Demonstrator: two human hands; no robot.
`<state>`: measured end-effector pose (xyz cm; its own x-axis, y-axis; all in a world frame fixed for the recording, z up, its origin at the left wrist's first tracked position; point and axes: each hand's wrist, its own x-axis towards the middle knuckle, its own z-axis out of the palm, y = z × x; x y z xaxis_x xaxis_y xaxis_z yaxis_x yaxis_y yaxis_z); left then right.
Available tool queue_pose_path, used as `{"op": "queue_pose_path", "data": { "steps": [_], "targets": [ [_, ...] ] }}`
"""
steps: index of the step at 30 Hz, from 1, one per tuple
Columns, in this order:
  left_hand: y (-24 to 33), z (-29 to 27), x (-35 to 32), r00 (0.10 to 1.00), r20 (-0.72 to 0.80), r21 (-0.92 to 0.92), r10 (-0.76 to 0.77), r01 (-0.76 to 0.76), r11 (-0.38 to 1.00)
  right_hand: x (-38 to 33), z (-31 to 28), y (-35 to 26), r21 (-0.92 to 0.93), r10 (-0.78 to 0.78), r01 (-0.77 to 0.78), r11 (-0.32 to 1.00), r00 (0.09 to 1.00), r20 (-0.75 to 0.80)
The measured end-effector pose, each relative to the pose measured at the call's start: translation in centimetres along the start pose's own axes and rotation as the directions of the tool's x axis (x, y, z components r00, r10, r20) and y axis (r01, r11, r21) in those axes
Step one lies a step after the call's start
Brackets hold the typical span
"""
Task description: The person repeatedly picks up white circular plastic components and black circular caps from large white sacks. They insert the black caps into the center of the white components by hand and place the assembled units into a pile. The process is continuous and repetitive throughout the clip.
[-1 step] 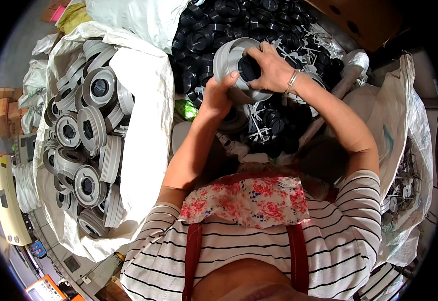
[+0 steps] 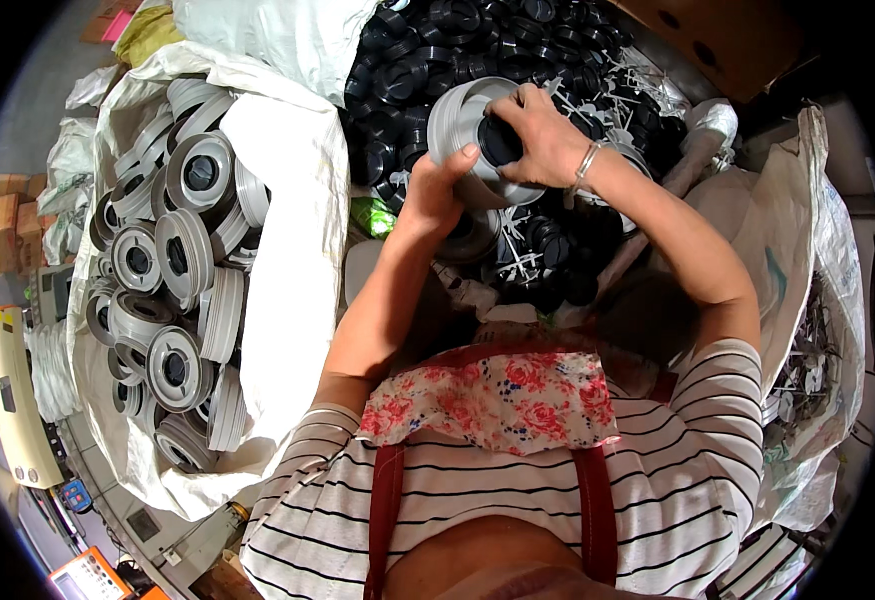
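Over the pile of black caps, my left hand (image 2: 435,192) grips the near left side of a grey ribbed plastic ring (image 2: 446,122), thumb against its outer wall. The ring is tilted, its opening turned to the right. A round black cap (image 2: 497,143) sits in its centre, and my right hand (image 2: 551,142) has thumb and fingers closed around that cap. Below the ring lie another grey part (image 2: 470,238), partly in shadow, and small white plastic stems (image 2: 520,265). Loose black caps (image 2: 399,82) are heaped beyond my hands.
To the left stands a white woven sack (image 2: 297,180) full of grey ribbed rings (image 2: 183,258) with black centres. A second pale sack (image 2: 757,215) stands at the right. A cardboard box (image 2: 719,38) is at the far right.
My right hand has shifted very slightly at the black cap, and the grey ring has tipped a little. Otherwise the hands hold the same places.
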<state>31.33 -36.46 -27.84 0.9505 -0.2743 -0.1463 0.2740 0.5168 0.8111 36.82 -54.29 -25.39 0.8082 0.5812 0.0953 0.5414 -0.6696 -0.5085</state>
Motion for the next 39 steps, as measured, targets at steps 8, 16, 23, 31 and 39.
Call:
{"op": "queue_pose_path", "data": {
  "steps": [8,16,23,31,39],
  "targets": [
    [1.8,-0.6,-2.2,0.977,0.029,0.118,-0.212,0.208,0.971,-3.4,-1.4,-0.8,-0.158,-0.484,0.486,0.859,0.873,0.055],
    [-0.4,1.3,-2.7,0.995,-0.097,0.06,-0.037,0.043,0.997,-3.7,1.8,-0.5,0.343,0.26,-0.173,0.923,0.939,-0.225],
    [-1.1,1.9,-3.0,0.973,-0.229,0.276,0.004,0.061,0.959,-3.8,2.8,0.0,0.266,0.001,0.104,0.958,0.93,-0.367],
    [2.1,0.2,-2.5,0.814,0.086,0.978,0.574,-0.179,0.107,-4.5,0.1,8.1,0.067,0.413,-0.446,0.893,0.868,0.276],
    [-1.5,-0.7,-0.8,0.938,0.251,0.946,0.241,-0.291,0.144,-7.4,0.5,18.6,-0.526,0.512,-0.356,0.773,0.839,0.183]
  ]
}}
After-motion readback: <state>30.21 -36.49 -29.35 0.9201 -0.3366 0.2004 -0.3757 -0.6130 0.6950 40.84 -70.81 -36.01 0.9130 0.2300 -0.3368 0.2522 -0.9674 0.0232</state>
